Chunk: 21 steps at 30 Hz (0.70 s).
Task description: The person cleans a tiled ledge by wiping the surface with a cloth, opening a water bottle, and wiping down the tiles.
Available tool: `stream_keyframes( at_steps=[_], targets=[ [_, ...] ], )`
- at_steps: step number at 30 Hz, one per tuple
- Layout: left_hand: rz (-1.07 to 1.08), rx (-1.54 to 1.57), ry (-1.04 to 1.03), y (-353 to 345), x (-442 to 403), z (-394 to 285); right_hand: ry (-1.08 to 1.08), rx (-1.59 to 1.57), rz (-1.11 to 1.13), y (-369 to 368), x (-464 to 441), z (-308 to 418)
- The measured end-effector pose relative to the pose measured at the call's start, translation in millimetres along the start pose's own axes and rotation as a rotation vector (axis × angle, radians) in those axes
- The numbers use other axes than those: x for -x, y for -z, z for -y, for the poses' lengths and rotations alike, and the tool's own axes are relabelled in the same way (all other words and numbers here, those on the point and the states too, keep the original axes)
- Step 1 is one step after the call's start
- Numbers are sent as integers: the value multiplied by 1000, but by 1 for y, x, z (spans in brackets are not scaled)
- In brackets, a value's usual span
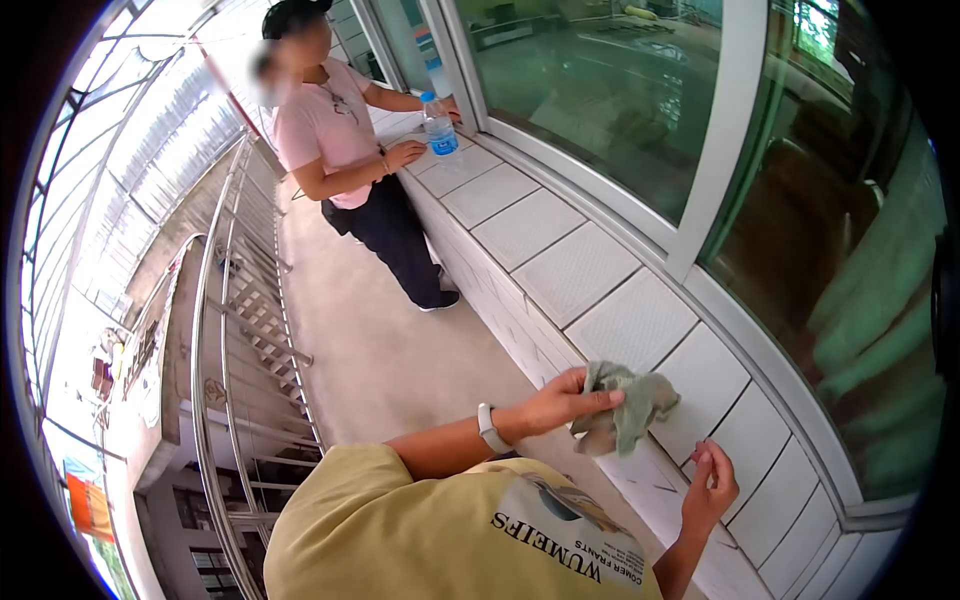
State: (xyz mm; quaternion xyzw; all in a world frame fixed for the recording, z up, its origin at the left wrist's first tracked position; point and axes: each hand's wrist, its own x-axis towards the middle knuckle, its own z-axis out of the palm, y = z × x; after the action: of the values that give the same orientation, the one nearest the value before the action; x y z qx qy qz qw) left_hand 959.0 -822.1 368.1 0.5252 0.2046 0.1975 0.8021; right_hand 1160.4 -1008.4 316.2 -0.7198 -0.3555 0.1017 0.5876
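Observation:
My left hand (560, 402), with a white band on its wrist, is closed on a crumpled grey-green cloth (625, 405). The cloth hangs over the front edge of the white tiled ledge (625, 315). To the right, my right hand (710, 485) is raised near the same edge with its fingers curled together. A small pinkish spot shows at its fingertips, too small to make out.
A person (335, 130) in a pink shirt stands farther along the ledge, hands on it beside a water bottle (438, 125). Sliding glass windows (590, 100) line the ledge's right side. A metal railing (205, 330) borders the walkway (345, 350) on the left.

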Motion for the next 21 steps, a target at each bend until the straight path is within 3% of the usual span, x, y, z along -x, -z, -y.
stream_keyframes(
  at_steps=[2,4,6,7,9,10,12,16,18,19,21],
  targets=[
    [-119,-281,4,17,-4,-33,13,-7,33,-8,-6,9],
    [-214,-247,-120,49,-37,-31,29,-154,79,-34,-31,15],
    [-49,-454,100,39,-59,-47,181,-141,293,-80,-64,70],
    [-48,24,180,39,-68,-31,406,-3,403,-109,-82,73],
    [-86,389,-2,41,-77,-14,529,330,504,-146,-99,51],
    [-71,389,1,44,-70,-15,526,340,492,-148,-96,38],
    [-341,-160,29,63,-39,-22,593,597,470,-145,-83,19],
    [-406,-430,20,117,-17,-32,483,769,355,-109,-69,7],
    [-537,-984,-199,131,-22,-41,394,787,295,-90,-64,14],
    [-542,-977,-197,137,-23,-41,340,805,249,-83,-60,16],
    [-549,-1293,-525,149,-29,-39,266,830,167,-90,-62,11]
  ],
)
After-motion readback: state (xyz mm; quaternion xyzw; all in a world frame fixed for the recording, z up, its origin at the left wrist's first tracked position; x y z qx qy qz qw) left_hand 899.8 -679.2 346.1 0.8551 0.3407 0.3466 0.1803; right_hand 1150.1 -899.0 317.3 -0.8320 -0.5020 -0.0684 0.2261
